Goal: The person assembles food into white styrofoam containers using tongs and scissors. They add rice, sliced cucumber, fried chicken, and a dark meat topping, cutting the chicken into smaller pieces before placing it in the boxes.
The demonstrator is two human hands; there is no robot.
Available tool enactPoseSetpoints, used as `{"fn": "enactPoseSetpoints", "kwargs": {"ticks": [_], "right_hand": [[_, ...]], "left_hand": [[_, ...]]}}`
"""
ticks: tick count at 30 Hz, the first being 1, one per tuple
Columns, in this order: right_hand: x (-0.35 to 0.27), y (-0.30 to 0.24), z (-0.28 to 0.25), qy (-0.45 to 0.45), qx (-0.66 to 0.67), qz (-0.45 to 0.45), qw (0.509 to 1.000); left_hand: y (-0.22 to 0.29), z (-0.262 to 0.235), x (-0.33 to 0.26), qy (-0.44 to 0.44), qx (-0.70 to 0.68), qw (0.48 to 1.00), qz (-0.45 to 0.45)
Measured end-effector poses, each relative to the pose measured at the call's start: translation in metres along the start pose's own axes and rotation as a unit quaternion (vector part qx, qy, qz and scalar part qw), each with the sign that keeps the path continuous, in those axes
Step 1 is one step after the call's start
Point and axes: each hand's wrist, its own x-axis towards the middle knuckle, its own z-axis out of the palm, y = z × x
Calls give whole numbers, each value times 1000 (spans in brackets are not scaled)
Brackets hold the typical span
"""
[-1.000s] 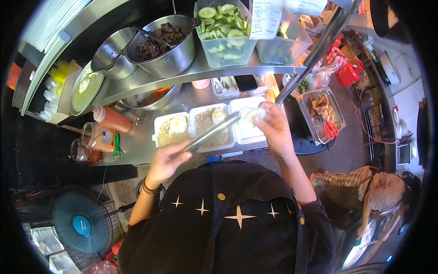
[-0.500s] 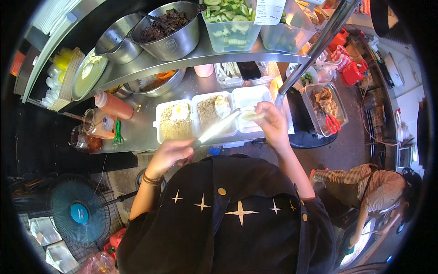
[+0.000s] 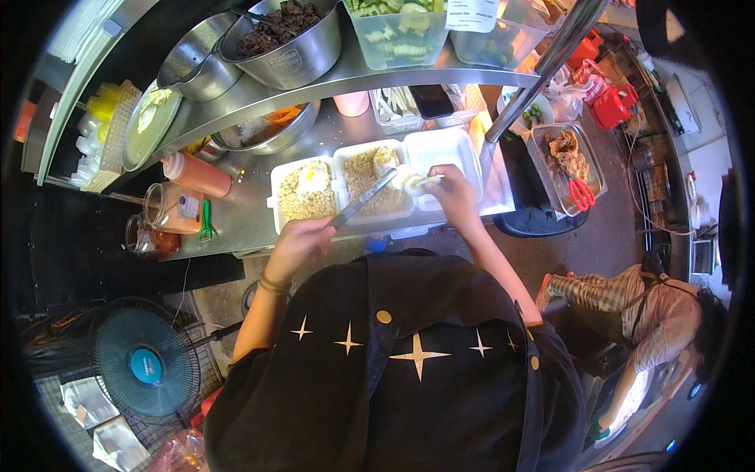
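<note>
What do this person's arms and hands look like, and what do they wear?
Both forearms are bare below the short sleeves of a black top with gold star markings and round gold studs. The left hand has a thin bracelet at the wrist. The right hand wears no glove.

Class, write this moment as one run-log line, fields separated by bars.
left hand: holds long knife | right hand: holds pale food piece over white foam boxes | rice, egg in boxes | counter

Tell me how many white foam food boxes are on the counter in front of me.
3, side by side: the left box with rice and a fried egg, the middle box with rice under the knife, the right box partly behind the right hand.
</note>
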Motion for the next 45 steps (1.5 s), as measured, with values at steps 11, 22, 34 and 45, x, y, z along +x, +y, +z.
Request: {"fn": "enactPoseSetpoints", "kwargs": {"ticks": [11,22,34,45], "right_hand": [[2,92,45,-21,-228,-33,973],[4,65,37,14,-64,115,991],[36,0,38,-30,-128,-104,986],[168,-204,-2,51,-291,-361,885]], "left_hand": [[-57,17,61,114,294,948,48],[-26,-4,16,128,324,929,121],[-59,-69,-9,202,257,944,-53],[-22,-61,-43,225,478,845,-87]]}}
